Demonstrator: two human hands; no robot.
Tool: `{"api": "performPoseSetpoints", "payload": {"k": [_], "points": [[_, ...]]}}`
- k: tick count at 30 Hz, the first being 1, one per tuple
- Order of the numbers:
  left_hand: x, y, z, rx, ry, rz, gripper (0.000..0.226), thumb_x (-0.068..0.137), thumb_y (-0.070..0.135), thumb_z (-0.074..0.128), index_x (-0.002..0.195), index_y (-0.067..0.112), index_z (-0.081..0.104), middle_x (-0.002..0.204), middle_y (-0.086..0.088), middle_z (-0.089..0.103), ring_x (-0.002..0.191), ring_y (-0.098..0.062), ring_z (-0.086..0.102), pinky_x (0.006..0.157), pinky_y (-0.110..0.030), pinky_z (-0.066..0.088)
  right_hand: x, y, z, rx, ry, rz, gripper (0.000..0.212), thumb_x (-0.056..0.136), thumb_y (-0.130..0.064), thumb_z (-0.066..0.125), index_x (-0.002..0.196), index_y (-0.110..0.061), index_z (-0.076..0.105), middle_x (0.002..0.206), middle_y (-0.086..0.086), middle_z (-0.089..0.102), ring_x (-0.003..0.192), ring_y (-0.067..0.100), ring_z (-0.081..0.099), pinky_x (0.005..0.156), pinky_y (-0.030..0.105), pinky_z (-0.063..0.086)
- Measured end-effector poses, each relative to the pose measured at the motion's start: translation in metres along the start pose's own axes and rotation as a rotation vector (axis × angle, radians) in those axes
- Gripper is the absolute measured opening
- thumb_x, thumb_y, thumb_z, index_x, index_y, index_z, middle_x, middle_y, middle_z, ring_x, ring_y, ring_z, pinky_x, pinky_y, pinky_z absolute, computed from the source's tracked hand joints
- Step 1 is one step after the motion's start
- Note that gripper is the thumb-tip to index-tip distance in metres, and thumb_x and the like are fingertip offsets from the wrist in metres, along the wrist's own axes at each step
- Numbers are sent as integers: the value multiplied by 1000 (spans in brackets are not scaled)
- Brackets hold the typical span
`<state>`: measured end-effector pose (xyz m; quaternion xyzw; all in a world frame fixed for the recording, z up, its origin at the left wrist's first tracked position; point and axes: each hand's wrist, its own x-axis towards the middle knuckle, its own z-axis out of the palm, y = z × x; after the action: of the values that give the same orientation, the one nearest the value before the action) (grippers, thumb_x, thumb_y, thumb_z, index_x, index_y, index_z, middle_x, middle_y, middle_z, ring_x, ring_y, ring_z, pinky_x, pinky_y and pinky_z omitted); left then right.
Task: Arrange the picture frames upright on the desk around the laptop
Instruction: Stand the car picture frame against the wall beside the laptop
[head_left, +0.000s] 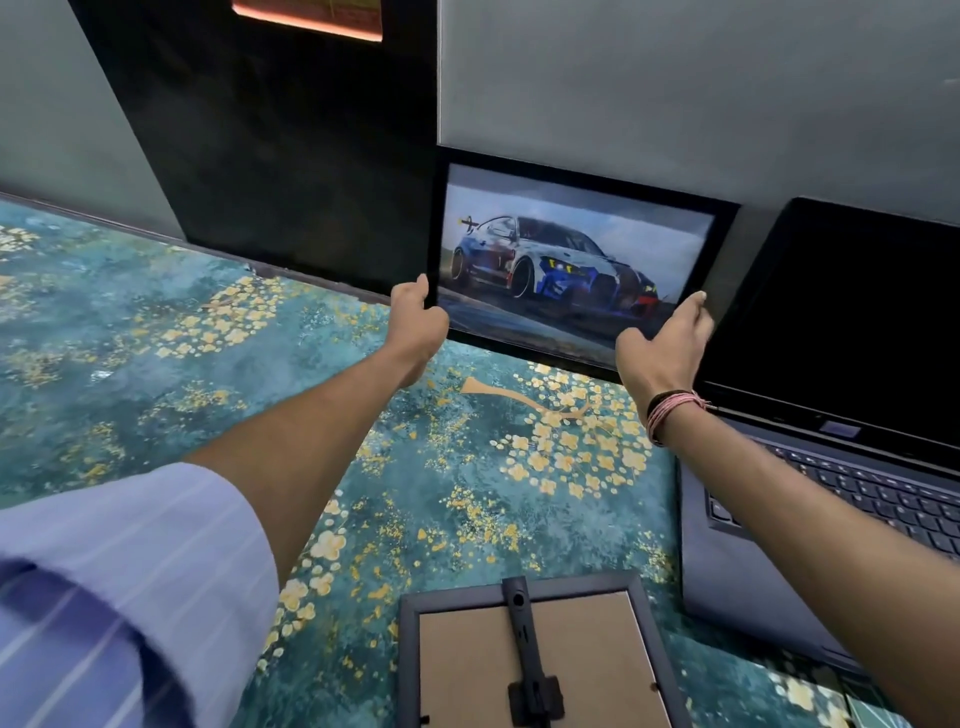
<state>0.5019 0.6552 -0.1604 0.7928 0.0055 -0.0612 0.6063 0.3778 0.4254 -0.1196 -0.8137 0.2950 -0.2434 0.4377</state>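
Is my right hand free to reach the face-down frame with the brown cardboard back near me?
Probably not yet. The right hand and left hand both grip the black-framed car picture. Nothing blocks the face-down frame itself once that picture stands.

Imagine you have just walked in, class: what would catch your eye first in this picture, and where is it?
First, the car picture frame, held at its lower corners by the left hand and right hand, upright at the back of the desk against the wall. Just right of it stands an open laptop with a dark screen. Near the front edge a second frame lies face down, its stand showing, on the teal and gold floral desk cover.
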Motion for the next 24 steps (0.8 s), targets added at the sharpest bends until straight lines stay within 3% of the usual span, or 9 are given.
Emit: {"api": "performPoseSetpoints", "payload": {"k": [2, 4, 9, 11, 14, 18, 24], "points": [[-4, 3, 0, 18, -2, -18, 77, 96, -11, 42, 166, 7, 16, 166, -10, 28, 120, -13, 44, 78, -6, 41, 1, 0, 0, 12, -10, 7, 93, 84, -17, 54, 161, -10, 3, 167, 6, 10, 149, 28, 27, 117, 33, 25], [-11, 9, 0, 29, -12, -33, 80, 97, -9, 45, 167, 9, 11, 172, -6, 19, 136, -16, 39, 100, -20, 34, 1, 1, -2, -1, -35, 3, 93, 87, -18, 55, 161, -9, 0, 168, 7, 7, 152, 28, 23, 119, 33, 22], [-40, 13, 9, -16, 82, -89, 86, 95, -2, 53, 168, 12, 9, 174, -6, 15, 155, -27, 29, 121, -39, 33, -18, 1, -11, -48, -112, -9, 92, 89, -15, 54, 159, -4, -5, 169, 15, 0, 157, 29, 9, 123, 34, 12], [-67, 10, 17, -28, 108, -88, 84, 94, 0, 53, 168, 13, 15, 173, -4, 17, 155, -25, 28, 122, -38, 31, -35, 4, -19, -18, -122, -10, 88, 87, -17, 54, 160, -5, 5, 167, 15, 15, 153, 31, 20, 125, 37, 18], [-116, 0, 31, -67, 82, -106, 82, 94, 0, 55, 167, 13, 20, 173, -5, 22, 155, -24, 31, 112, -28, 31, -62, 15, -37, 57, -177, 20, 79, 85, -23, 57, 156, -10, 26, 157, 15, 41, 142, 31, 43, 118, 43, 36], [-190, -2, 47, -115, -10, -117, 81, 92, -2, 57, 165, 8, 24, 171, -10, 29, 156, -26, 31, 126, -42, 29, -99, 35, -78, 134, -255, 31, 68, 88, -25, 62, 150, -17, 36, 151, 13, 49, 136, 27, 50, 115, 46, 41], [-301, 38, 87, -174, -93, -114, 64, 95, 3, 63, 156, 4, 46, 160, -10, 49, 148, -23, 46, 113, -32, 39, -143, 60, -181, 270, -246, 85, 57, 93, -15, 65, 145, -8, 43, 144, 17, 53, 126, 22, 57, 111, 40, 46]]}}
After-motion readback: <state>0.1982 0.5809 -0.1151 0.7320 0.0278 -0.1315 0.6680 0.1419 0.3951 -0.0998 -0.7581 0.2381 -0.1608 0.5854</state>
